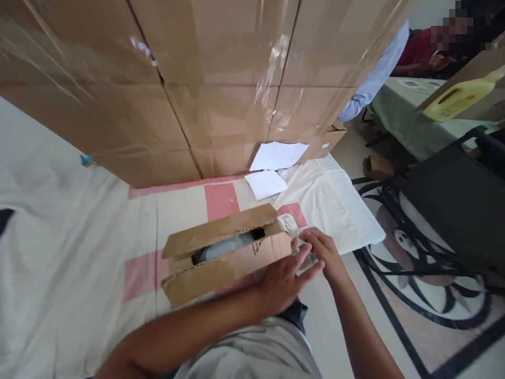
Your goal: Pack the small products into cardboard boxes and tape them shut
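Observation:
A long cardboard box [232,266] lies on the bed before me, its top flaps apart. Inside it shows a grey rounded object [226,247], mostly hidden by the flaps. My left hand [282,276] is at the box's right end, fingers stretched out and apart. Close to it, my right hand [321,247] has its fingers bent together near the same end; what they pinch is too small to tell. A clear, shiny piece of plastic [306,262] shows between the hands. Just beyond them, a white curved piece with dark markings [288,223] sits against the box end.
Tall taped cardboard cartons [221,68] stand behind the box. White paper sheets [268,184] lie at their foot. To the right are a dark chair [457,205], a table with a yellow jug [457,100], a person in red, and another person's blue sleeve [379,73].

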### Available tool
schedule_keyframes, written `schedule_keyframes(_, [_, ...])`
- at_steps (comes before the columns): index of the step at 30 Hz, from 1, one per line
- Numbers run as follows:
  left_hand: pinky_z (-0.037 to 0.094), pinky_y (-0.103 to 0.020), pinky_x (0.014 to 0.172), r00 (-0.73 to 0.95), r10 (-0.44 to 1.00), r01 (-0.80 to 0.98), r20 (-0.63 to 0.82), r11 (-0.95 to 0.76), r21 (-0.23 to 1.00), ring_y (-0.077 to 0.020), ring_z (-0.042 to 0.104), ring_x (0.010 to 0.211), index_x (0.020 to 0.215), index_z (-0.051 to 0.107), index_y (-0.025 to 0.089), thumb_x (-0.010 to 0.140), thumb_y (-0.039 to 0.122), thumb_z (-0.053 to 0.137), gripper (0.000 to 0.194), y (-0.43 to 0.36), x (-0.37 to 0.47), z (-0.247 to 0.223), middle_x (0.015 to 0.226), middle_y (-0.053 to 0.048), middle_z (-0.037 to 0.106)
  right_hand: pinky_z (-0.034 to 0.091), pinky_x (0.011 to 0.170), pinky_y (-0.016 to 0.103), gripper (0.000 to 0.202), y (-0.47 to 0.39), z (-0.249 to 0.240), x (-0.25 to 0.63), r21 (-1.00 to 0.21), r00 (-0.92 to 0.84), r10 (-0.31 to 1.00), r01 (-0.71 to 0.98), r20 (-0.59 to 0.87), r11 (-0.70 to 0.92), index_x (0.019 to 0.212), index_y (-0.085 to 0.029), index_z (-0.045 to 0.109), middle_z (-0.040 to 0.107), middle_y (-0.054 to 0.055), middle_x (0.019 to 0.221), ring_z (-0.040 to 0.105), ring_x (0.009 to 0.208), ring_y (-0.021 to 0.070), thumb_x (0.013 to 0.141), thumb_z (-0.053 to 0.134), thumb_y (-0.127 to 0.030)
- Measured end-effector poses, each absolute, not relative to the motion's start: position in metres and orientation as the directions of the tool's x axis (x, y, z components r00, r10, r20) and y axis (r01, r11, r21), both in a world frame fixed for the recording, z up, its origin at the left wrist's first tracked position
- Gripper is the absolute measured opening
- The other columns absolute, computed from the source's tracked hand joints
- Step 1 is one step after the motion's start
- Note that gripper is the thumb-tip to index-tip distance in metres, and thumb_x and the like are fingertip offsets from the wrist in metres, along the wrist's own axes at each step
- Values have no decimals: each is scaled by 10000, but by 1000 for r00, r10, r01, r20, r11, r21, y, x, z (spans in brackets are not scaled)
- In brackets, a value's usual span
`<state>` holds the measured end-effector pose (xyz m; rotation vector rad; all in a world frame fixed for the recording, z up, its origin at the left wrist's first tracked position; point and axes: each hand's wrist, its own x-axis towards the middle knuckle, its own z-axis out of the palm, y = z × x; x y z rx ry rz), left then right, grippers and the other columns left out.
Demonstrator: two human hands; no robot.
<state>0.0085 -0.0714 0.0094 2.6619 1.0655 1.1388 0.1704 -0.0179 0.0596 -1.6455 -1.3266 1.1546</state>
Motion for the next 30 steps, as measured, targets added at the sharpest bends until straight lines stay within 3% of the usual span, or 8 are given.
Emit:
schedule_keyframes(4, [464, -630, 1126, 485, 709, 553, 513, -702, 448, -440, 256, 1556, 1545, 406, 308, 887, 169, 684, 728, -45, 17, -14, 1690, -151, 242, 417, 629, 303, 348, -7, 65, 170, -856, 27, 913, 336, -407, -392, 673, -183, 668, 613, 14, 697, 533, 673, 166, 800, 686, -506])
schedule_keyframes(7, [404, -713, 1137, 445, 765, 553, 465, -643, 529, -469, 150, 1577, 1593, 311, 290, 925, 183, 635, 751, -41, 12, -13, 1716, -169, 155, 384, 590, 285, 362, -1, 64, 170, -821, 2, 874, 340, -487, -458, 638, -184, 618, 584, 5, 657, 504, 655, 157, 745, 732, -511])
schedule_keyframes(10, [309, -754, 1177, 391, 809, 590, 438, -586, 555, -466, 135, 1581, 1619, 249, 270, 942, 151, 592, 768, -41, 9, -8, 1706, -192, 184, 328, 562, 271, 362, 0, 62, 169, -795, 3, 859, 377, -512, -476, 636, -192, 580, 525, -11, 621, 434, 628, 139, 722, 751, -499])
schedule_keyframes(14, [242, -732, 1215, 372, 827, 610, 423, -561, 560, -443, 224, 1567, 1632, 214, 273, 927, 143, 621, 824, -39, 6, -7, 1675, -199, 273, 331, 607, 278, 379, -7, 67, 168, -829, 25, 889, 350, -457, -436, 621, -198, 526, 484, -18, 645, 403, 646, 130, 749, 751, -475])
schedule_keyframes(19, [276, -707, 1201, 366, 847, 592, 386, -532, 605, -444, 337, 1518, 1617, 272, 282, 960, 189, 578, 731, -38, 7, -11, 1657, -206, 294, 302, 602, 290, 509, -21, 83, 167, -887, 32, 921, 258, -388, -382, 557, -206, 399, 397, -31, 641, 338, 623, 119, 776, 771, -476])
schedule_keyframes(25, [328, -679, 1179, 381, 847, 570, 371, -531, 627, -412, 424, 1466, 1624, 260, 272, 990, 220, 524, 689, -38, 6, -12, 1520, -212, 470, 286, 600, 295, 549, -50, 80, 173, -854, 58, 883, 231, -465, -465, 548, -206, 383, 355, -33, 634, 303, 617, 121, 769, 780, -515])
schedule_keyframes(30, [339, -665, 1186, 376, 843, 540, 385, -537, 648, -394, 377, 1501, 1624, 252, 276, 977, 200, 546, 715, -39, 6, -14, 1540, -201, 456, 302, 594, 298, 547, -69, 75, 173, -814, 86, 832, 173, -548, -554, 528, -202, 428, 379, -23, 624, 315, 607, 121, 748, 801, -538])
